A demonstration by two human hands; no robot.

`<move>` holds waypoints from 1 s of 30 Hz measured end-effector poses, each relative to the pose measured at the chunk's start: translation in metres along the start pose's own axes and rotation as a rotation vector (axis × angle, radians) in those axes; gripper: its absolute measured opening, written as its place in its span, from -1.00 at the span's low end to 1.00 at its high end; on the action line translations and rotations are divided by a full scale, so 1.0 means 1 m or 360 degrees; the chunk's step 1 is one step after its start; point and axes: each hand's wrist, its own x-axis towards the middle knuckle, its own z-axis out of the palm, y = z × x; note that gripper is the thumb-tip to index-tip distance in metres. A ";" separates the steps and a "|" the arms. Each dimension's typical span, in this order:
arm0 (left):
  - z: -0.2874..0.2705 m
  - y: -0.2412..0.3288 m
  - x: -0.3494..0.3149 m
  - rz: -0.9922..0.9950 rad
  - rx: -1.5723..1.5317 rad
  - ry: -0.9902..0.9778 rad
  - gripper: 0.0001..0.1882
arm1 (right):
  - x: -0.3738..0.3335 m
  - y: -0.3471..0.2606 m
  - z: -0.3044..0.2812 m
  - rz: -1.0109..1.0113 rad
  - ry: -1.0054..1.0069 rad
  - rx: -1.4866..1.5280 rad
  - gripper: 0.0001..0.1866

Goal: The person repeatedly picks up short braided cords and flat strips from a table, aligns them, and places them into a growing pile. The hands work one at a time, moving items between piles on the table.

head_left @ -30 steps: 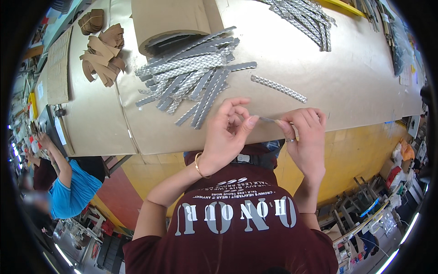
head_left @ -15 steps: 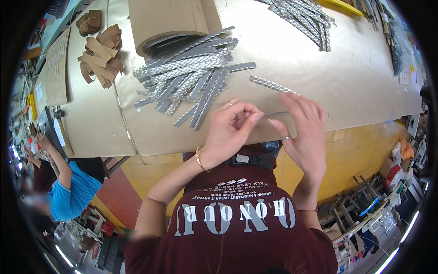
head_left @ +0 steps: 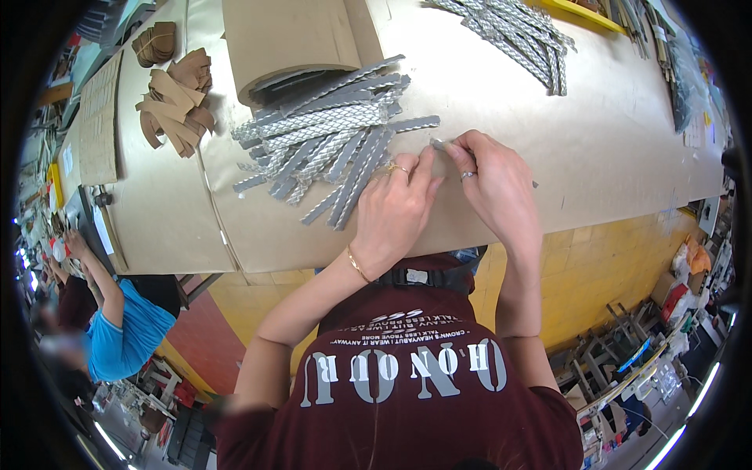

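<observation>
While the right hand (head_left: 501,178) pinches a grey strip (head_left: 436,144), the left hand (head_left: 392,207), hold unclear, sits beside that pinch, likely an aligning step, next needing steady contact.

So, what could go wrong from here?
The left hand is close beside the pile of braided strips, so it might nudge some loose ones. The right hand seems to hide most of the grey piece at its fingertips, so a slip could go unnoticed.
</observation>
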 end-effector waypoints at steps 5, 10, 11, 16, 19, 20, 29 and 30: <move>-0.001 -0.001 0.000 0.0011 0.0018 -0.0031 -0.58 | 0.003 0.000 0.003 0.0016 0.0007 -0.0051 -0.76; -0.001 -0.003 -0.001 0.0029 -0.0030 -0.0016 -0.57 | 0.005 -0.001 0.002 0.0011 -0.0006 -0.0070 -0.76; 0.000 -0.003 -0.001 0.0038 -0.0051 0.0005 -0.57 | 0.005 -0.001 0.001 0.0013 -0.0015 -0.0084 -0.76; -0.002 -0.003 -0.001 0.0021 -0.0076 -0.0011 -0.52 | 0.006 -0.002 0.000 -0.0007 -0.0025 -0.0136 -0.76; -0.002 0.000 0.000 0.0008 -0.0014 -0.0037 -0.49 | 0.006 -0.002 0.002 -0.0029 -0.0001 -0.0179 -0.77; -0.002 0.001 0.002 0.0015 0.0016 -0.0053 -0.48 | 0.005 -0.002 0.003 -0.0038 0.0017 -0.0206 -0.77; 0.002 0.012 0.004 0.0126 0.0614 -0.0173 -0.47 | -0.006 0.014 -0.005 0.0164 0.0091 -0.0005 -0.76; 0.002 0.012 0.005 0.0158 0.0684 -0.0196 -0.47 | -0.007 0.016 -0.008 0.0219 0.0061 0.0015 -0.75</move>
